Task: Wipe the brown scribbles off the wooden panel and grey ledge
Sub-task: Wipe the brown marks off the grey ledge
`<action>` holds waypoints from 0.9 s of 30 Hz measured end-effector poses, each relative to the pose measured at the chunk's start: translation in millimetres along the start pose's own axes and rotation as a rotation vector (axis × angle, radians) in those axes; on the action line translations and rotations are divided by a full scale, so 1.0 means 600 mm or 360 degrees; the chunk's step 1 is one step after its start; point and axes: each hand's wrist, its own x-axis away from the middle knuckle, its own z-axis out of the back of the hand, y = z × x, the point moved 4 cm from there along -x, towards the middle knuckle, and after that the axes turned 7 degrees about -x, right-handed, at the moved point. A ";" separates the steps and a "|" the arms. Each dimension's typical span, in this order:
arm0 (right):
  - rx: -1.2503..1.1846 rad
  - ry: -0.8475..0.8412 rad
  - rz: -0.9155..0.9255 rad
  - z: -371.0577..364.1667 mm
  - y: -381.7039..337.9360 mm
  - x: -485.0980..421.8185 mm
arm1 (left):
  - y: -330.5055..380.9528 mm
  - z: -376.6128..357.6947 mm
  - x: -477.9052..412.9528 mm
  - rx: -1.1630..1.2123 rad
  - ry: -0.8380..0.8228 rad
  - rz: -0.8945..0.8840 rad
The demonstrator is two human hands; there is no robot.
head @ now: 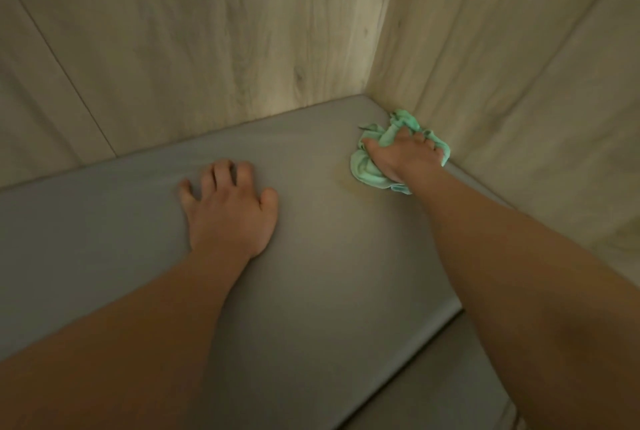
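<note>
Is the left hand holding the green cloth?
No: the right hand grips the crumpled green cloth; the left hand presses the grey ledge.

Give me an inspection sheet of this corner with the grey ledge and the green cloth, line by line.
Surface: ledge, grey; one faint brownish smear just left of the cloth, no other marks seen.
Job's things: cloth, green and bunched, on the ledge near the corner, beside the right panel; no scribbles seen on it or on the back panel.
Clutter: nothing seen.
Hands: right hand grips the cloth; left hand rests on the ledge, holding nothing.
Cables: nothing seen.
Surroundings: lower grey surface past the ledge's front edge; dim light.
</note>
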 end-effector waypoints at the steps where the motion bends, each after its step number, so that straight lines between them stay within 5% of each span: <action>1: 0.0000 0.0004 -0.0013 0.002 0.016 0.013 | 0.000 -0.001 0.000 -0.0003 -0.0018 -0.0006; 16: -0.0049 0.0014 -0.0399 0.030 0.209 0.181 | -0.009 0.008 0.000 0.0154 -0.0333 -0.0029; 21: -0.0186 0.0033 -0.0661 0.008 0.163 0.235 | -0.002 0.009 0.005 0.0017 -0.0294 -0.0053; 27: -0.0235 0.0014 -0.0604 -0.040 0.061 0.284 | 0.003 0.006 0.011 0.0014 -0.0267 -0.0074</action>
